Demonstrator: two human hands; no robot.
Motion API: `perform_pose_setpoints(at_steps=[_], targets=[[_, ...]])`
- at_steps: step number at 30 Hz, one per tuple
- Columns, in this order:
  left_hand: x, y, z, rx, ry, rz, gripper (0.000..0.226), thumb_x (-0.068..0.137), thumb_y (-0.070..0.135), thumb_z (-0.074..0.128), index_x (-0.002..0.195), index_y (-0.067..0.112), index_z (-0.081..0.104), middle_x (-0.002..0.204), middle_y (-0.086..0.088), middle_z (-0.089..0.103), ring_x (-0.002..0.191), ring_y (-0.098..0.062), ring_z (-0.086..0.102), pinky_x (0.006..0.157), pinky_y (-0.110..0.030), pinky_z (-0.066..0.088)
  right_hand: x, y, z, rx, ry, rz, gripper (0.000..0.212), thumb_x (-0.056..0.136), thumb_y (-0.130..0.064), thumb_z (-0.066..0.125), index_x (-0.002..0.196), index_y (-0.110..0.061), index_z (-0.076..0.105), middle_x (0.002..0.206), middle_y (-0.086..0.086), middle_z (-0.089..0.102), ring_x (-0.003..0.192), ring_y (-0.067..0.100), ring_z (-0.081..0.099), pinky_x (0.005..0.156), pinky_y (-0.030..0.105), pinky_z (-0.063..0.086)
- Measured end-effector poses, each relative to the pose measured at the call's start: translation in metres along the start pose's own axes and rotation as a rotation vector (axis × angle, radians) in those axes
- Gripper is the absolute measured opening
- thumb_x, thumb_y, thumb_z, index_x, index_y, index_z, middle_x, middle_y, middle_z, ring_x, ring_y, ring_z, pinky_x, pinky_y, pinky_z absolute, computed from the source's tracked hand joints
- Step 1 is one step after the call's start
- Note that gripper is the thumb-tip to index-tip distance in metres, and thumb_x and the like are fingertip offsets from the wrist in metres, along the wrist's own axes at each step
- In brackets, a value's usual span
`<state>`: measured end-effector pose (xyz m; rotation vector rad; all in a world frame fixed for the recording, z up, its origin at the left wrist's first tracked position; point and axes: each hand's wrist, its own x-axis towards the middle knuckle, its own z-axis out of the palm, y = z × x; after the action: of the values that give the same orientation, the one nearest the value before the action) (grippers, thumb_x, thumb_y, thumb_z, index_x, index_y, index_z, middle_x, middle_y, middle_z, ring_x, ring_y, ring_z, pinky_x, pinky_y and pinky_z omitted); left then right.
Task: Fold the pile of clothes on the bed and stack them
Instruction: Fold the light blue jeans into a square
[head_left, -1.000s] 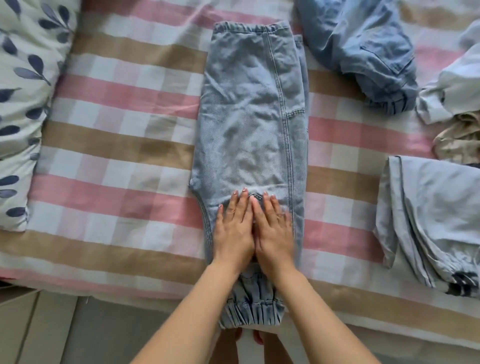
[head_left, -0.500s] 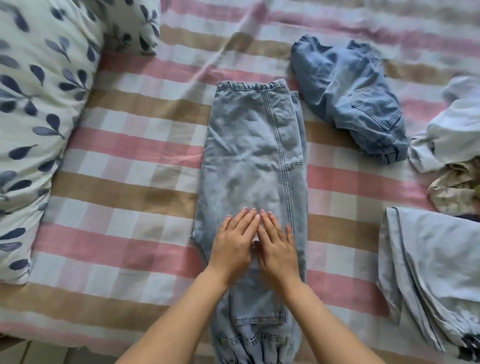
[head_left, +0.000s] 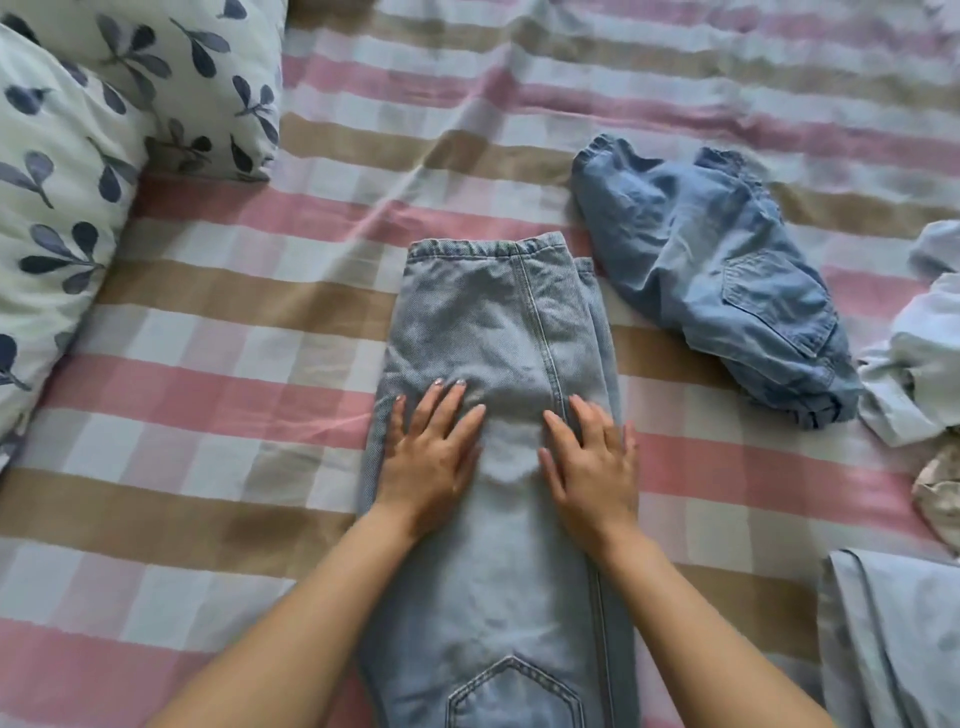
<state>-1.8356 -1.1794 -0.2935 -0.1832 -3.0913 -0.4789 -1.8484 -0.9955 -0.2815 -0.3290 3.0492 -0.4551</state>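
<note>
Left hand (head_left: 431, 457) and right hand (head_left: 592, 467) lay flat, fingers straight, pressing the light jeans (head_left: 493, 322), halved lengthwise at mid-bed (head_left: 208, 493). Cross-folds judged not yet done. Beyond, crumpled denim (head_left: 717, 280) and pale heap (head_left: 924, 358) unfolded. Folded pale garment (head_left: 883, 634) at right.

To my left, a nearer pillow (head_left: 57, 218) and a farther pillow (head_left: 208, 78), both white with dark blue leaf prints, press together on the bedspread (head_left: 234, 364), checked in pink, tan and white bands and lightly creased.
</note>
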Motion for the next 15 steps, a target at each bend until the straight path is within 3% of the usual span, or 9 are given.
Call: perform_pose_setpoints(at_steps=[2,6,9,12,15], targets=[[0.028,-0.006,-0.006,-0.098,0.094,-0.08,0.045,0.09,0.025,0.05,0.135,0.016,0.047,0.146,-0.008,0.039,0.136,-0.028,0.033,0.111,-0.047,0.017,0.033,0.002,-0.006,0.11,0.153,0.002,0.034,0.087,-0.024,0.054,0.116,-0.009,0.064,0.123,0.018,0.057,0.112,0.039,0.052,0.097,0.047,0.042],[0.087,-0.024,-0.022,-0.244,0.119,-0.523,0.064,0.088,0.022,0.058,0.142,0.005,0.029,0.145,-0.02,0.03,0.132,-0.034,0.029,0.106,-0.038,0.022,0.106,0.003,-0.013,0.349,0.051,0.286,0.048,0.09,-0.018,0.056,0.134,-0.003,0.043,0.133,0.02,0.041,0.123,0.035,0.036,0.105,0.032,0.021],[0.117,-0.037,-0.028,-0.456,0.105,-0.662,0.054,0.084,0.022,0.064,0.129,-0.001,0.044,0.128,-0.023,0.046,0.12,-0.035,0.04,0.1,-0.037,0.03,0.137,0.009,-0.012,0.442,0.03,0.441,0.048,0.09,-0.022,0.055,0.133,-0.002,0.043,0.128,0.021,0.047,0.121,0.033,0.041,0.102,0.032,0.027],[0.124,-0.043,-0.031,-0.603,0.165,-0.747,0.034,0.087,0.026,0.061,0.107,-0.002,0.059,0.108,-0.02,0.062,0.103,-0.033,0.056,0.084,-0.034,0.041,0.148,0.013,-0.015,0.557,0.08,0.522,0.03,0.089,-0.02,0.059,0.111,-0.001,0.06,0.11,0.019,0.064,0.103,0.03,0.057,0.085,0.029,0.038],[0.125,-0.049,-0.038,-0.686,0.299,-0.769,0.024,0.09,0.023,0.057,0.089,0.0,0.064,0.091,-0.02,0.067,0.086,-0.032,0.06,0.07,-0.031,0.041,0.147,0.018,-0.018,0.577,0.141,0.535,0.019,0.087,-0.018,0.061,0.091,-0.001,0.067,0.094,0.018,0.069,0.088,0.03,0.061,0.072,0.03,0.038]])
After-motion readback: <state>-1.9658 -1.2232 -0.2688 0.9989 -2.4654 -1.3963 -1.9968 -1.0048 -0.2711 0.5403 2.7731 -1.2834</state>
